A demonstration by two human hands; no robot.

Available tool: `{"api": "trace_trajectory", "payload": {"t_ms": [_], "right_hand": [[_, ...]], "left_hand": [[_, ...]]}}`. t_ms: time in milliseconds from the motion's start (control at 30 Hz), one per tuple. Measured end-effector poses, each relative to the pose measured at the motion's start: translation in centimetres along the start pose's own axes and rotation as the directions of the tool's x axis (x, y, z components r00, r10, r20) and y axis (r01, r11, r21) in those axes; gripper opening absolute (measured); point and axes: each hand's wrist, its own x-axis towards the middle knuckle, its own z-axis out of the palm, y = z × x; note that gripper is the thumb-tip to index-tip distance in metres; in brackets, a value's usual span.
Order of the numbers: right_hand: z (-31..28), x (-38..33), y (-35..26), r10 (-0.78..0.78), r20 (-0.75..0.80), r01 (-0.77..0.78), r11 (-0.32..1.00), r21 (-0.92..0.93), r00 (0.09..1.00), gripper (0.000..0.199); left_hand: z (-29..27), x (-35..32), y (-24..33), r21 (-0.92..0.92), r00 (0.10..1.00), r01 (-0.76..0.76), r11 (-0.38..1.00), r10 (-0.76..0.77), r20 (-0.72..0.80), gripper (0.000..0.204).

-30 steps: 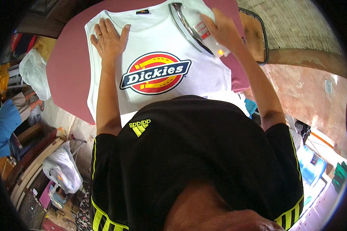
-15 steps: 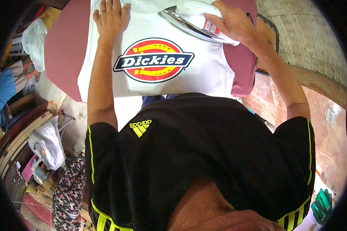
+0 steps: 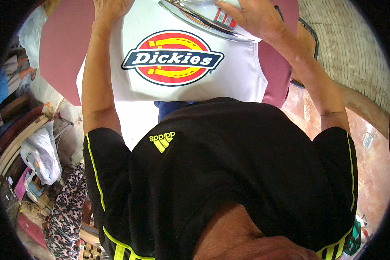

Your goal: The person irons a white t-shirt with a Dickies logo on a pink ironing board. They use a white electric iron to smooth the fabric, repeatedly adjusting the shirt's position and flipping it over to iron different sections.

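Note:
A white sleeveless garment [image 3: 238, 82] with a red, yellow and navy printed badge lies spread on a maroon padded board [image 3: 67, 52]. My right hand [image 3: 258, 18] is wrapped round the handle of a clothes iron [image 3: 195, 21] with a white body and a shiny metal soleplate. The iron rests on the fabric above the badge, its tip toward the left; its top is cut off by the upper edge. At the garment's upper left, my left hand [image 3: 111, 8] lies flat on the cloth. Its fingertips run out of the picture.
Left of the board hangs a clear plastic bag [image 3: 31, 32]. Lower down are a white plastic bag [image 3: 45, 156], stacked boards [image 3: 17, 147] and a patterned cloth [image 3: 65, 216]. A corrugated surface [image 3: 342, 43] stands at the upper right, and green material [image 3: 355, 238] shows at the lower right.
The iron and my right hand have shifted left and upward in view. My left hand has moved up and left, partly out of the picture. The whole view has shifted slightly.

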Motion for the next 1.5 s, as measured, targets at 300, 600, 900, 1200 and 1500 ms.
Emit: {"api": "trace_trajectory", "payload": {"t_ms": [300, 600, 900, 1200, 1500], "right_hand": [[-0.1, 2.4, -2.4, 0.068, 0.108, -0.073, 0.997, 0.04, 0.992, 0.044], [0.8, 5.4, -3.8, -0.019, 0.125, 0.015, 0.999, 0.031, 0.992, 0.05], [1.1, 8.5, -6.4, -0.025, 0.135, 0.021, 0.999, 0.032, 0.991, 0.047], [2.3, 10.3, -7.8, -0.071, 0.049, 0.071, 0.997, 0.016, 0.996, 0.043], [2.8, 10.9, -8.7, -0.126, -0.05, 0.129, 0.99, 0.052, 0.991, 0.04]], "left_hand": [[-0.2, 0.8, -1.4, 0.012, 0.998, -0.029, 1.0, 0.028, 0.05, 0.052], [-0.3, 1.9, -4.6, -0.045, 0.98, -0.131, 0.99, 0.136, 0.143, 0.05], [0.0, 3.4, -7.7, -0.13, 0.946, -0.233, 0.964, 0.256, 0.2, 0.048], [0.9, 4.5, -9.7, -0.229, 0.927, -0.277, 0.933, 0.322, 0.194, 0.047], [-0.1, 5.4, -11.0, -0.471, 0.921, -0.214, 0.856, 0.338, 0.196, 0.056]]}}
